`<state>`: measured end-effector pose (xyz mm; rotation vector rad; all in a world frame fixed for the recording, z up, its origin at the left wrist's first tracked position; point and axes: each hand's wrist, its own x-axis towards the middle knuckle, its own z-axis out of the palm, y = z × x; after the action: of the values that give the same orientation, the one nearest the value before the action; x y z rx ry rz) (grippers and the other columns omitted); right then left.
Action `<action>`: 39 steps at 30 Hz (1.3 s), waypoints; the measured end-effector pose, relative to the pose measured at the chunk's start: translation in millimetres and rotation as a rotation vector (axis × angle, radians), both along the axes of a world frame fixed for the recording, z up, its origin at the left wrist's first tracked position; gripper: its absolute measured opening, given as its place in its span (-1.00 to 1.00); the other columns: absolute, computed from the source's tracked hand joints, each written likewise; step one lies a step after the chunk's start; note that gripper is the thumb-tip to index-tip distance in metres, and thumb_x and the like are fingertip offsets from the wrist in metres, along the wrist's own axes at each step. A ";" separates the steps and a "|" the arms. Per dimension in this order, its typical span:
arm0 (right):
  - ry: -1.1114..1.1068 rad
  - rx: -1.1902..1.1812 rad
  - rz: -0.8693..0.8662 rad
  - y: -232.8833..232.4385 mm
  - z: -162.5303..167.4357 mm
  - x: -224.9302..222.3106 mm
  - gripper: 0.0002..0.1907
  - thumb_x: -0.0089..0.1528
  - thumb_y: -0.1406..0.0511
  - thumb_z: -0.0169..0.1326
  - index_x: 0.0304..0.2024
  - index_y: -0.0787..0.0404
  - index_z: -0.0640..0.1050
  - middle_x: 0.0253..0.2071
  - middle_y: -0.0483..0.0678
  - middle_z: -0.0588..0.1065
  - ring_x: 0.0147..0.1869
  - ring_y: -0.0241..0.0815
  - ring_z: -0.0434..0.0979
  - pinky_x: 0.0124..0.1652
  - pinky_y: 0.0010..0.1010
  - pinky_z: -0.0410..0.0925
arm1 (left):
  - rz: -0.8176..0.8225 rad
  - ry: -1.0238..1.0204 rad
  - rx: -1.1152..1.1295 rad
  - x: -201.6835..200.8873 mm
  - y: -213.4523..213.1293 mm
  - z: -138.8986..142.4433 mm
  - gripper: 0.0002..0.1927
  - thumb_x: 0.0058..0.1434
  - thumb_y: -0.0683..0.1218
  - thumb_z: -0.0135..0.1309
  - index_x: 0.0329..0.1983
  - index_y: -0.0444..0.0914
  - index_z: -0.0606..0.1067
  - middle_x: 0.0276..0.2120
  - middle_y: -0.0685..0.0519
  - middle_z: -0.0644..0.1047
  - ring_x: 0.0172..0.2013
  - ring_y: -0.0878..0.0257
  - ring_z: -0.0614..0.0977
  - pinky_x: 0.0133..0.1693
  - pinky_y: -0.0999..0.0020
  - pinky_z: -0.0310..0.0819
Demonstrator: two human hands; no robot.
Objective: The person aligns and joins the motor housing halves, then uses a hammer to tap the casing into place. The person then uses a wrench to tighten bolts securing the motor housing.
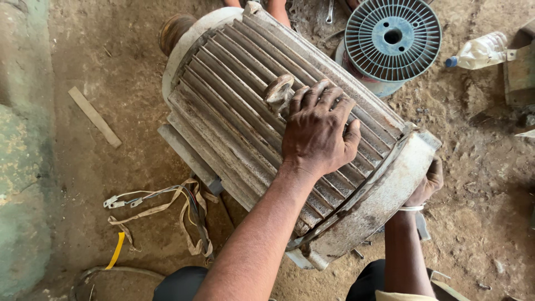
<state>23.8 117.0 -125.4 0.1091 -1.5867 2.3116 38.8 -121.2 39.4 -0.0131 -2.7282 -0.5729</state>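
Note:
A large, dirty, finned electric motor housing (234, 111) lies on its side on the dirt floor. My left hand (317, 131) rests flat on top of its cooling fins, fingers spread, just beside the lifting eye (277, 90). My right hand (428, 184) grips the edge of the near end cover (379, 200) from the right side; its fingers are partly hidden behind the cover. A thin band sits on that wrist.
A blue-grey plastic wire spool (392, 39) lies behind the motor. A plastic bottle (479, 51) lies at top right. Loose wires and cloth tape (167, 206) trail at lower left beside a wooden strip (93, 116). A green wall (22, 167) borders the left.

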 end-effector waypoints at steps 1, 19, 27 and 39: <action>0.012 0.035 -0.009 0.9 -0.1 -0.1 -0.91 0.45 0.42 0.15 0.00 0.31 0.59 -0.08 -0.06 0.62 -0.08 -0.31 0.63 -0.06 -0.50 0.51 | -0.002 0.008 -0.005 -0.4 -0.1 -0.1 -0.55 0.23 0.11 -0.04 0.07 -0.20 0.57 0.13 -0.10 0.54 0.30 -0.05 0.41 0.37 -0.09 0.08; -0.036 0.063 0.009 5.6 -5.9 -4.7 -0.90 0.41 0.42 0.21 -0.02 0.29 0.59 -0.11 -0.07 0.62 -0.12 -0.35 0.63 -0.12 -0.55 0.48 | 0.003 0.010 -0.024 1.3 -0.1 1.5 -0.56 0.23 0.11 -0.03 0.07 -0.19 0.56 0.15 -0.10 0.53 0.32 -0.04 0.39 0.37 -0.09 0.07; -0.126 0.153 -0.058 -1.4 8.6 -3.7 -0.92 0.34 0.43 0.12 -0.12 0.27 0.59 -0.26 -0.11 0.60 -0.25 -0.30 0.62 -0.18 -0.46 0.53 | 0.003 -0.089 -0.019 -4.7 0.9 3.0 -0.60 0.24 0.12 -0.06 0.00 -0.15 0.57 0.12 -0.11 0.56 0.24 -0.11 0.47 0.25 -0.20 0.15; -0.064 0.386 -0.211 -1.5 -8.1 -8.9 -0.88 0.35 0.45 0.07 -0.31 0.32 0.56 -0.29 -0.10 0.52 -0.25 -0.34 0.50 -0.22 -0.50 0.44 | -0.022 -0.055 -0.092 -4.2 2.8 8.6 -0.59 0.26 0.13 -0.04 0.05 -0.13 0.58 0.15 -0.05 0.55 0.25 -0.07 0.44 0.29 -0.13 0.09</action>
<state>15.0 115.5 -133.5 -0.0403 -1.9569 1.8482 34.6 -118.4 48.0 -0.0509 -2.8087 -0.4602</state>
